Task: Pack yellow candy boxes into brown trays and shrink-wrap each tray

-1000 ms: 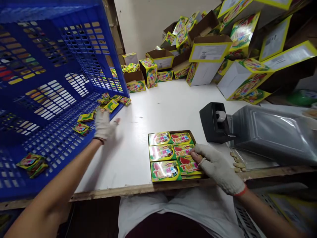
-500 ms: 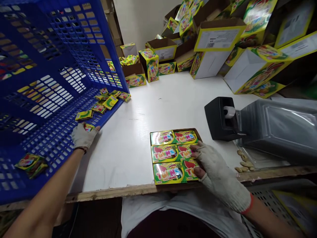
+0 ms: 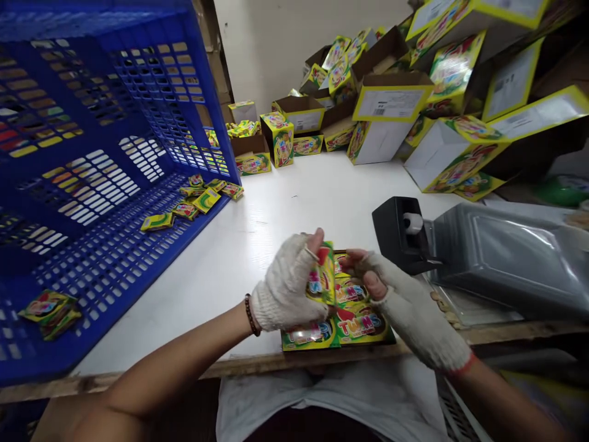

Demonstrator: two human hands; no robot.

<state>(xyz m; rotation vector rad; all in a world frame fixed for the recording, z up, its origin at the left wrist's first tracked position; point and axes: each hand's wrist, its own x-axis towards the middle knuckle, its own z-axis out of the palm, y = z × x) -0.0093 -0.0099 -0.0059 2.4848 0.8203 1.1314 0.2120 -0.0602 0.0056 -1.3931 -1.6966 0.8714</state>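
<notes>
My left hand (image 3: 289,285), in a white fingerless glove, is closed round a green and yellow candy packet (image 3: 323,276), held upright above a flat brown tray (image 3: 389,339) at the table's front edge. The tray holds several packets (image 3: 356,322) printed "TWINS", laid flat side by side. My right hand (image 3: 398,301), gloved too, hovers just right of the held packet with its fingers spread, palm toward it, holding nothing. It is over the tray's right side.
A big blue plastic crate (image 3: 92,184) lies tipped on its side at the left, with loose packets (image 3: 193,199) on its lower wall. A black tape dispenser (image 3: 400,233) and a grey machine (image 3: 510,258) stand at the right. Open printed cartons (image 3: 391,104) pile up at the back.
My left hand has come from the crate's edge to the tray with a packet in it. My right hand has lifted off the tray's packets and turned toward it.
</notes>
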